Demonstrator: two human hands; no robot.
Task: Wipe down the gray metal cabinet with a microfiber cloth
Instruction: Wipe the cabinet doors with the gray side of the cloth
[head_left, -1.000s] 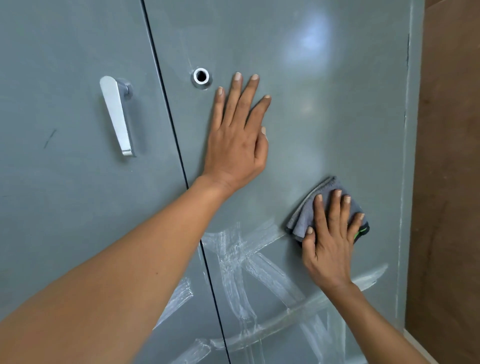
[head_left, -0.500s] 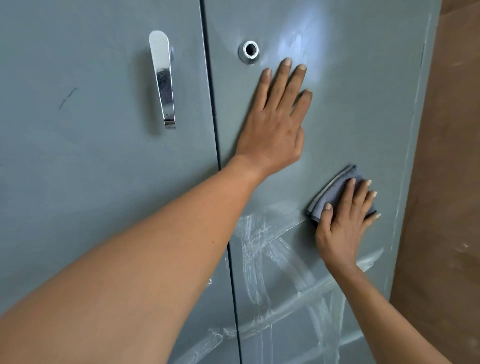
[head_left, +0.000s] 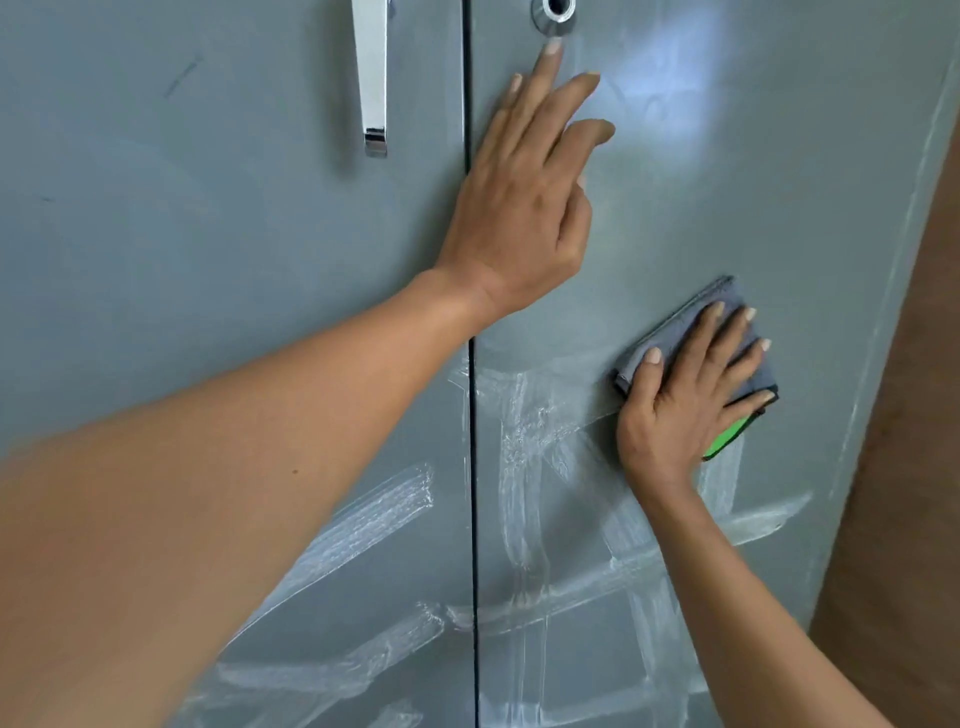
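- The right hand (head_left: 685, 400), fingers spread flat, presses the folded gray microfiber cloth (head_left: 698, 332) against the gray metal cabinet (head_left: 779, 182).
- The left hand (head_left: 524, 208) braces the door, fingers loose.
- Best to overlap firm strokes down across the white streaks (head_left: 519, 441).

The gray cabinet door (head_left: 779, 208) is bare and flat above the folded cloth (head_left: 691, 332), up to the top right. The left hand (head_left: 524, 208) leans on the door just left of that space. The shiny handle (head_left: 373, 78) and round lock (head_left: 556, 13) stick out up high. A brown wall (head_left: 904, 467) blocks the right side.
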